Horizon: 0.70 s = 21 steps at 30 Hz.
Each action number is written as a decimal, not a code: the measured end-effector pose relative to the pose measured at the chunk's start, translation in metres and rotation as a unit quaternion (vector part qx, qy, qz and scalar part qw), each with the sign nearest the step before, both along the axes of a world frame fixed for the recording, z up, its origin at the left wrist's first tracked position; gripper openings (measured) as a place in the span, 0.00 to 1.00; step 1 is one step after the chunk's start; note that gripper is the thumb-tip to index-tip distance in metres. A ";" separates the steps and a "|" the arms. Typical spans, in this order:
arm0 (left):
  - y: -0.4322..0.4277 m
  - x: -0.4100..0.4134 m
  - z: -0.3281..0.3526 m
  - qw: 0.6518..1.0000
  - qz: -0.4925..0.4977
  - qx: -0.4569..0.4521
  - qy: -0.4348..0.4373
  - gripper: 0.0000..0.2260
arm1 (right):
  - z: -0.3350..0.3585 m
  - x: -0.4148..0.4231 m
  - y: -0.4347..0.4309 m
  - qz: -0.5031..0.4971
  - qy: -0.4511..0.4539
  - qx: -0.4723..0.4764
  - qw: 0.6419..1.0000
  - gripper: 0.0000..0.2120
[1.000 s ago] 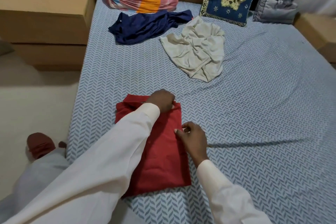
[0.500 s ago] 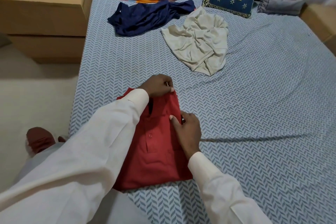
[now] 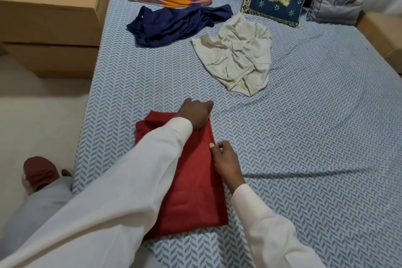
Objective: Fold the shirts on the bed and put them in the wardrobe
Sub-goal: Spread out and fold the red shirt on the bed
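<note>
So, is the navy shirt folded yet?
No, the navy shirt lies in a crumpled heap on the bed.

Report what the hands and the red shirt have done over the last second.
The right hand, which lay flat over the right edge of the red shirt half a second ago, has slid back and now pinches that edge with its fingertips. The left hand stays curled on the far right corner by the collar. The red shirt stays folded; the navy shirt and beige shirt lie crumpled as before.
</note>
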<state>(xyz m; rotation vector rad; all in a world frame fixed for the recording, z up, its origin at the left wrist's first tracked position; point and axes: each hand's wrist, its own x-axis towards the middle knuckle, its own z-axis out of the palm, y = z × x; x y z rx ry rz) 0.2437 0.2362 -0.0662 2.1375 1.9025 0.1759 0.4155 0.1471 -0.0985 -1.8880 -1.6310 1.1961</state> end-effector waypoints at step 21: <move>-0.084 -0.129 0.023 0.851 0.422 0.065 -0.307 0.03 | 0.046 -0.064 0.066 0.189 0.010 0.273 0.943 0.08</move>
